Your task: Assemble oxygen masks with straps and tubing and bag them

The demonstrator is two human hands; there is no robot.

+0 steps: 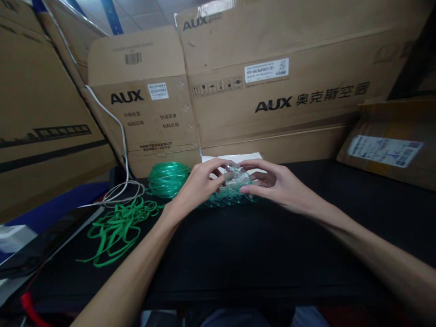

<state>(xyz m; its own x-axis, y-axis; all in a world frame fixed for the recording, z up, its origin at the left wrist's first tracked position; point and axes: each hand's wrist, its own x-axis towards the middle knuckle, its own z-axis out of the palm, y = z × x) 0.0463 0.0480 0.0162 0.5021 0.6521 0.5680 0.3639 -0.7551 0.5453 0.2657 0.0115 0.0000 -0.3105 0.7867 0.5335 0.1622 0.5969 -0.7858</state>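
Note:
My left hand (197, 184) and my right hand (275, 184) meet over the black table top (238, 254), both with fingers closed on a small clear plastic piece (236, 176). Under the piece lies a coil of pale green tubing (228, 199) that the hands partly hide. A second coil of green tubing (167, 179) rests just left of my left hand. Further left, a loose heap of green flat straps (117, 229) spreads over the table.
Large cardboard boxes (272, 91) marked AUX stand close behind the table. Another box (391, 145) leans at the right. A white cable (121, 188) hangs down and loops at the left. White paper (231, 159) lies behind the hands. A red object (29, 306) sits at the lower left.

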